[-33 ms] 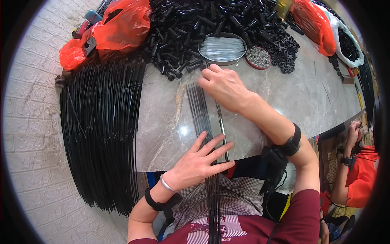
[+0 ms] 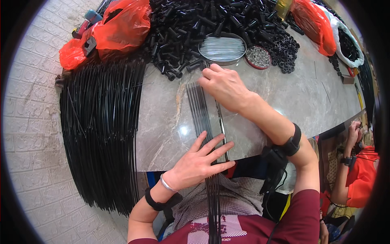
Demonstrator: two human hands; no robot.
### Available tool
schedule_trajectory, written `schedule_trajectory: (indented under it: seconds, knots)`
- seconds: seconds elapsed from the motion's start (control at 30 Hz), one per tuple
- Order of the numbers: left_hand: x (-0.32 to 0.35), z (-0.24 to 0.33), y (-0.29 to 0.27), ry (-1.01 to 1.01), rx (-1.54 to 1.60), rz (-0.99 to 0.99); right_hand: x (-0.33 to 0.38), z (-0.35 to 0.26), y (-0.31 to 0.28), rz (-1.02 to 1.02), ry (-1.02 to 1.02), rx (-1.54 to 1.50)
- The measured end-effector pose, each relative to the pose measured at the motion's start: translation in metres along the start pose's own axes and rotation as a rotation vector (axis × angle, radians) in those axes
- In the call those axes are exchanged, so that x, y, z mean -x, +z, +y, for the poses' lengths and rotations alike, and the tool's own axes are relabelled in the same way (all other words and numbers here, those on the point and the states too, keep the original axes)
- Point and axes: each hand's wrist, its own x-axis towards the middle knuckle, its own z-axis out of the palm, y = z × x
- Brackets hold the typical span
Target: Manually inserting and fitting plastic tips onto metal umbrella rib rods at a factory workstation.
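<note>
Side by side at the near edge of the table (image 2: 162, 122) lies a row of thin black rods (image 2: 197, 106). Its near ends run over the edge toward my lap. My left hand (image 2: 194, 164) lies across the row with fingers spread flat. Beyond it, my right hand (image 2: 223, 86) is closed at the far end of the row. Its fingertips are curled under, so what they grip is hidden. A dark, shiny straight bar (image 2: 221, 126) runs along the right side of the rods, passing under the left fingers.
A thick bundle of black rods (image 2: 101, 122) covers the left side. Black tubular parts (image 2: 183, 28) are heaped at the back, beside an oval tray of silvery wires (image 2: 222, 49) and a red-rimmed dish of small metal pieces (image 2: 258, 57). At right, another person's hand (image 2: 354, 132) shows.
</note>
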Motion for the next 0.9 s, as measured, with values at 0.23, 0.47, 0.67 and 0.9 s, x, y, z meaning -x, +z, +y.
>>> schedule_trajectory:
  seconds: [0.23,0.47,0.67,0.9]
  knots:
    - [0.0011,0.0017,0.0013,-0.027,0.017,-0.019,0.0032,-0.0071,-0.0015,-0.016,0.077,0.044]
    - [0.0029,0.0022,0.0055,-0.046,-0.012,-0.008,0.0057,-0.0049,-0.0027,-0.030,0.171,0.061]
    - [0.0032,0.0046,0.0028,-0.073,0.015,-0.007,0.0042,-0.0036,-0.0023,-0.016,0.145,0.047]
    - [0.0072,0.0054,0.0046,-0.075,-0.043,0.039,0.0045,-0.0038,-0.0035,-0.032,0.112,0.057]
